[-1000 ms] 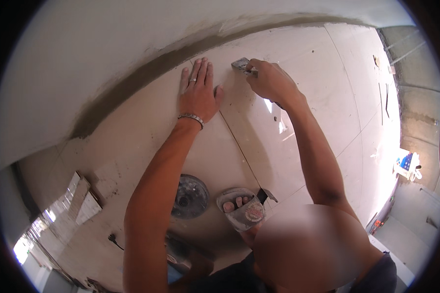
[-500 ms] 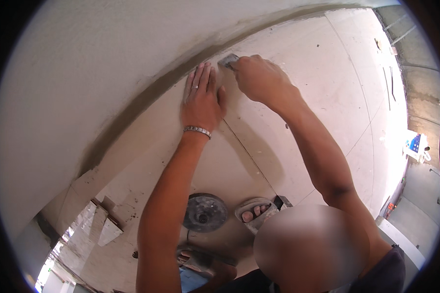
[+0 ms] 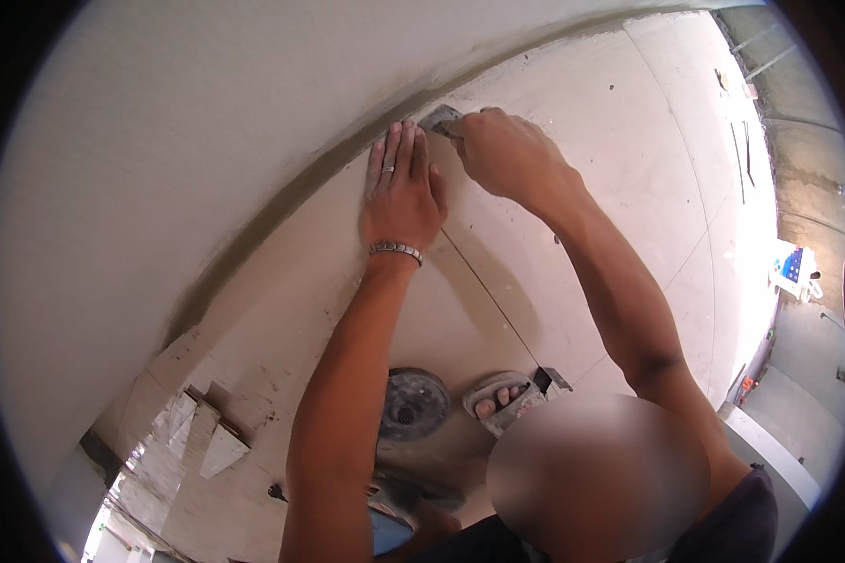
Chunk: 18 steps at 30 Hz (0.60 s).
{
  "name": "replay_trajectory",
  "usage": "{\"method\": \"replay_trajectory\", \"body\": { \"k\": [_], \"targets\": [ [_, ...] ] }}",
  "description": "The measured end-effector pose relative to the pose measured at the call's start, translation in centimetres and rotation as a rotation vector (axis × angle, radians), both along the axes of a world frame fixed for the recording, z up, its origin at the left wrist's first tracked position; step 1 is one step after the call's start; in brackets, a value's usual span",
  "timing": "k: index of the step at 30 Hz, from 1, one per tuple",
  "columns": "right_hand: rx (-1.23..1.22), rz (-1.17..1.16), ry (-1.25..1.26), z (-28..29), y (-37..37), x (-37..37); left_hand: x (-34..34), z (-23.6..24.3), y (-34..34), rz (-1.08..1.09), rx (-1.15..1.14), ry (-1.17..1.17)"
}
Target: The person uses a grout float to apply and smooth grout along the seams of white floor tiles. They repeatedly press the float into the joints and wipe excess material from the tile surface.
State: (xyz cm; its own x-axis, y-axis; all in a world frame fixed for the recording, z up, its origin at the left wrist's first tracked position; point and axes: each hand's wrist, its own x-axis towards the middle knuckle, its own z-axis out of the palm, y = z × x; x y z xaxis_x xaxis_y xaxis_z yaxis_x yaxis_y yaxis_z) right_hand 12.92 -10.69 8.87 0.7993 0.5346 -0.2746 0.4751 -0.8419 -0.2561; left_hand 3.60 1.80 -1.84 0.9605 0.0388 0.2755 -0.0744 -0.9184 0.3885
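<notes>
My left hand (image 3: pixel 406 192) lies with its fingers stretched out on the pale floor tile, fingertips near the grey-brown strip (image 3: pixel 282 202) along the foot of the wall. It holds nothing. Just to its right, my right hand (image 3: pixel 507 150) is closed around a small scraper (image 3: pixel 441 119) with a flat grey blade. That blade rests at the tile's edge beside the strip; its handle is mostly hidden in my fist. A thin dark joint line (image 3: pixel 488 291) runs from near my left wrist back toward my body.
Nearer me sit a dusty dark round disc (image 3: pixel 411 403), a sandalled foot (image 3: pixel 498 403) and a small dark bracket-like piece (image 3: pixel 552 378). Broken tile pieces (image 3: pixel 221 446) lie at the lower left. A white container with a blue label (image 3: pixel 796 269) stands far right. The white wall (image 3: pixel 160 141) rises left.
In the picture, my left hand and forearm have shifted slightly right, nearer the scraper. The floor view has shifted a little too. My right hand keeps its grip at about the same place.
</notes>
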Motion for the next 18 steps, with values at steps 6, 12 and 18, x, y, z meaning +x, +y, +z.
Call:
{"method": "replay_trajectory", "body": {
  "k": [6, 12, 18],
  "targets": [
    [0.005, -0.051, -0.011, -0.2, -0.6, -0.6, 0.1, -0.3, 0.0, -0.023, -0.011, 0.039],
    [-0.032, -0.133, 0.018, -0.3, -3.5, 0.6, 0.1, -0.2, 0.1, -0.136, 0.028, 0.064],
    [-0.033, -0.101, 0.012, -0.6, -4.0, 1.8, 0.6, 1.3, 0.0, -0.129, 0.031, 0.126]
  ]
}}
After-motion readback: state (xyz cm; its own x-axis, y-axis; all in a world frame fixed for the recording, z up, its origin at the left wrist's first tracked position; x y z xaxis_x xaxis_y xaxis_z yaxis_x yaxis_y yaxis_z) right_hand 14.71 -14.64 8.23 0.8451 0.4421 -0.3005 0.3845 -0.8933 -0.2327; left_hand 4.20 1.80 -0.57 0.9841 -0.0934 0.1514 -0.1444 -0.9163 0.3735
